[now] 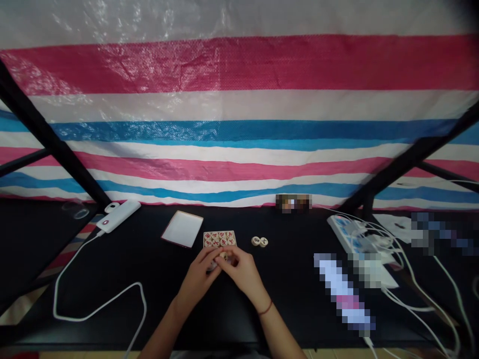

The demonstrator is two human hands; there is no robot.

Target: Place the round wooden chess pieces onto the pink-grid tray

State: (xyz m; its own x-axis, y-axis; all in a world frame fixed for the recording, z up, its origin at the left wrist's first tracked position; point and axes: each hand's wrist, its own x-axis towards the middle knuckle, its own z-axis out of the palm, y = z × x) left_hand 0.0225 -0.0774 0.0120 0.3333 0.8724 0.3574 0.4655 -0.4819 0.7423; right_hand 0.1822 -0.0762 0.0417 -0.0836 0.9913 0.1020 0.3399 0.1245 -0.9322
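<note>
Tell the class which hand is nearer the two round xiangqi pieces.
Right hand: just below and left of the two round xiangqi pieces. Left hand: further left, beyond the right hand.

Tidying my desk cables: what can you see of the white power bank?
The white power bank is a rounded plastic-looking oblong lying flat, at an angle, near the far edge of the black table. A small red-marked spot sits near one end, where a white cable leaves it. A small white object touches its far end.
</note>
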